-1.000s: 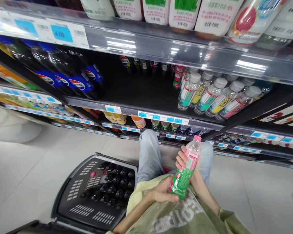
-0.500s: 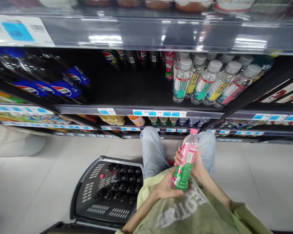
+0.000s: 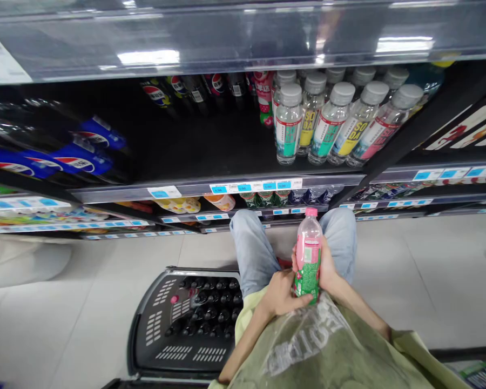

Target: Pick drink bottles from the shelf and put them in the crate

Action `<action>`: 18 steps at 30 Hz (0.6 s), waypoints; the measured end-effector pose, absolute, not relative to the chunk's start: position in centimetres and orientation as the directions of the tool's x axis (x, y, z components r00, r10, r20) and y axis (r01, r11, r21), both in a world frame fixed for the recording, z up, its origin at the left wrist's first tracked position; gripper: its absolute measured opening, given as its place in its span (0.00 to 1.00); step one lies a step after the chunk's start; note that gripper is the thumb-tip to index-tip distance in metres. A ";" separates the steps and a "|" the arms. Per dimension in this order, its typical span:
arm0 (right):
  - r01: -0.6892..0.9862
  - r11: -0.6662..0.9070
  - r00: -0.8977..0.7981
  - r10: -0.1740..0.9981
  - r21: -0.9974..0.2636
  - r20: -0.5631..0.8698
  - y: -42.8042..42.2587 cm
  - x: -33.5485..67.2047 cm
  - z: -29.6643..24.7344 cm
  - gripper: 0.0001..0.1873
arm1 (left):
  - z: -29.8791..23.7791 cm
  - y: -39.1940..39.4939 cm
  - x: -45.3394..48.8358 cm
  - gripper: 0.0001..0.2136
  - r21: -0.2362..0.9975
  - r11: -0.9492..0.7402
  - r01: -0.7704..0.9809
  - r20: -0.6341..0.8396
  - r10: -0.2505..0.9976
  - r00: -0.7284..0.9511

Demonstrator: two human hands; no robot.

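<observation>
Far left, on the tiled floor, we see a pale rounded object, cut off by the frame edge. Above it, big dark bottles with blue labels, their upper parts dim.

Next, a black basket with slotted sides, sitting beside the person's knee. Dark-capped bottles fill part of it in close rows; one pink cap shows at their left.

On the dark shelf ahead, smaller dark bottles line the back. To their right stands a pink bottle (a likely match for the one in hand, we noted).

Left hand: cupped around the lower end of the pink-and-green bottle, thumb laid across its front near the base. The bottle is held above the lap, between the knees, pink cap toward the shelves.

Right hand: wrapped behind the same bottle at mid-height, gripping it, fingertips showing on its left side.

Further right on the shelf, we record clear soda bottles with grey caps, grouped closely.
</observation>
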State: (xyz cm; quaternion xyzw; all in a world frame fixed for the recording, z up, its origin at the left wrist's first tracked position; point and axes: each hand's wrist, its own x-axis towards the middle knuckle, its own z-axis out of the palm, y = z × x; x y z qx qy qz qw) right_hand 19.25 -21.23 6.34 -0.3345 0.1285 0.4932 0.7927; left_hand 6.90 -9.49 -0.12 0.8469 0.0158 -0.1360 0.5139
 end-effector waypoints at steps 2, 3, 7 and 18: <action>-0.869 0.298 0.483 0.686 -0.396 -0.544 -21.2 19.4 5.9 0.32 | -0.2 -9.4 7.0 0.27 0.841 -0.519 0.153 -0.245 -0.113 0.963; -0.871 0.301 0.481 0.683 -0.389 -0.550 -21.3 19.4 5.5 0.33 | -0.2 -9.3 7.0 0.28 0.833 -0.531 0.155 -0.250 -0.112 0.962; -0.882 0.310 0.467 0.673 -0.355 -0.574 -21.5 19.4 4.0 0.37 | 0.0 -9.2 7.0 0.29 0.840 -0.521 0.152 -0.253 -0.128 0.959; -0.903 0.319 0.429 0.640 -0.288 -0.638 -21.9 19.5 2.5 0.41 | 0.5 -8.9 7.6 0.28 0.868 -0.483 0.115 -0.206 -0.139 0.969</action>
